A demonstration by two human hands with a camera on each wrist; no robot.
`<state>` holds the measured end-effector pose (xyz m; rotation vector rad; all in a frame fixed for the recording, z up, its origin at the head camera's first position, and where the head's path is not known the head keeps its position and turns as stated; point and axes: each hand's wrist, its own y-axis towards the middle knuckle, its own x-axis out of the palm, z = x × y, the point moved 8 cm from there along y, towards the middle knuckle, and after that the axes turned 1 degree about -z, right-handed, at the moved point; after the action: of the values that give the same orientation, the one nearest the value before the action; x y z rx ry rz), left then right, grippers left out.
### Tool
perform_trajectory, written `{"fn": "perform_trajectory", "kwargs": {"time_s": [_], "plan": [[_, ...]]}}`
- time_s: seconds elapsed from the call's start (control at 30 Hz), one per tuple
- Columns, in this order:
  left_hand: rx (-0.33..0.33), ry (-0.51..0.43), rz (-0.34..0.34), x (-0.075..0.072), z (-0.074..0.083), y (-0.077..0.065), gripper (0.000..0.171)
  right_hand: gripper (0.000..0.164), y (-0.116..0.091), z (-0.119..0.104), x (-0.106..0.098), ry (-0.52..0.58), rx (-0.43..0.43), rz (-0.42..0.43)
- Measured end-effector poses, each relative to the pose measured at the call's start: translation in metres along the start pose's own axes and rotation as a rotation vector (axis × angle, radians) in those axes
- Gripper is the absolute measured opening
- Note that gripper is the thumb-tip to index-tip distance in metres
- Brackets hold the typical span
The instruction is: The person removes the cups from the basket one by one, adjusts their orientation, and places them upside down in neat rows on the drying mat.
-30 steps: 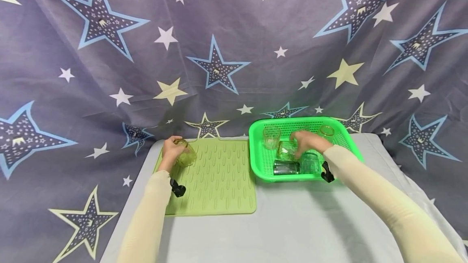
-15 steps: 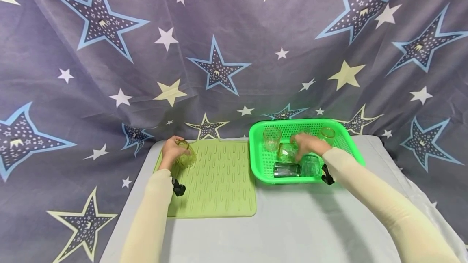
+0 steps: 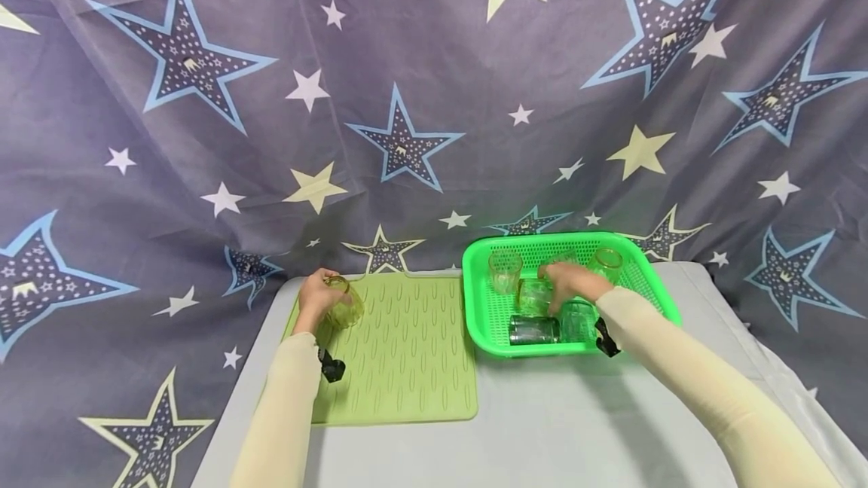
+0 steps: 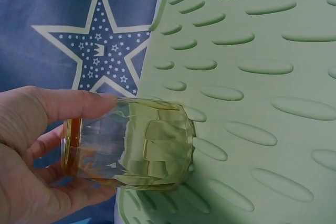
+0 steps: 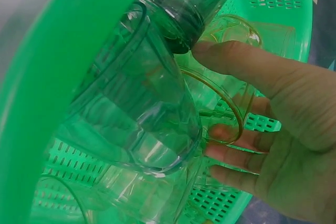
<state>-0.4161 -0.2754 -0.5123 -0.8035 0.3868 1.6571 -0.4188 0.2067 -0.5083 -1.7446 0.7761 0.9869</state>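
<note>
My left hand (image 3: 319, 301) grips a yellow-tinted glass tumbler (image 4: 157, 145) near its amber rim, thumb on one side and fingers on the other. That tumbler's base end is at the light green ridged mat (image 3: 407, 367), near its back left corner. My right hand (image 3: 573, 282) reaches down into the green plastic basket (image 3: 477, 326). In the right wrist view its thumb and fingers span the rim of an amber-rimmed glass (image 3: 532, 297) lying on its side. The thumb tip is close to a dark grey glass (image 3: 532, 330), and a bluish-green glass (image 3: 577, 321) lies beside it.
Inside the basket, a clear pinkish glass (image 3: 505, 273) stands at the back left and a yellow-rimmed glass (image 3: 606, 260) at the back right. Mat and basket sit side by side on a white-covered table (image 3: 515, 428), against a star-patterned curtain (image 3: 434, 44).
The head view tilts slightly, so everything sits a little lower in it. Both hands keep their places, the left at its tumbler and the right in the basket.
</note>
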Motion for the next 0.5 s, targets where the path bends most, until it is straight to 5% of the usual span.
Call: {"fn": "perform_trajectory", "kwargs": {"time_s": [0.5], "plan": [[-0.018, -0.005, -0.011, 0.0003, -0.0063, 0.0074, 0.064, 0.094, 0.0011, -0.0008, 0.0039, 0.02, -0.016, 0.016]]}}
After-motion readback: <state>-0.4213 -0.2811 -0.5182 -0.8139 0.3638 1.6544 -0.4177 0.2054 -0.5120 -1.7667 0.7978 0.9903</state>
